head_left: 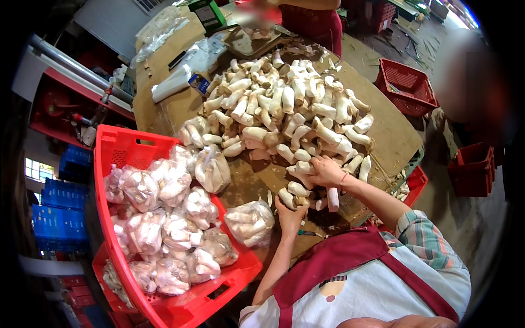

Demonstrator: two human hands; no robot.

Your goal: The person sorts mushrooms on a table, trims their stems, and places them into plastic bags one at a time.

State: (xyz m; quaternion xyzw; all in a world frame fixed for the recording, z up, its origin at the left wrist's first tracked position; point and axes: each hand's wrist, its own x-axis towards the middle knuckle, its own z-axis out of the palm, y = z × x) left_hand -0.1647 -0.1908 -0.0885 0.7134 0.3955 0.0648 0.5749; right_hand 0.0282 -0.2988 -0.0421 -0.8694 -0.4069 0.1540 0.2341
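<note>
A brown table (395,130) fills the middle of the scene. On its left stands a red crate (123,141), packed with clear bags (180,232) of pale mushrooms. A broad pile (298,104) of loose mushrooms covers the table's centre, reaching to the near side where both hands are. Farther left, blue crates (54,221) are stacked beyond the red crate. On the right, a red basket (407,104) sits on the floor, with a darker red bin (473,179) nearer. At the far side, a co-worker (310,27) in dark red stands against the table.

One filled bag (250,223) lies on the table just right of the crate. At the far left of the table are a roll of clear plastic (172,88), a green box (208,15) and a small dark blue box (198,83).

The right hand (328,173) reaches onto the pile's near edge, fingers bent over mushrooms; whether it grips one, I cannot tell. The left hand (290,215) curves around a few mushrooms (298,189) nearer and to the left; how firmly it holds them is unclear. Just right of it lies a teal-handled tool (309,233).
</note>
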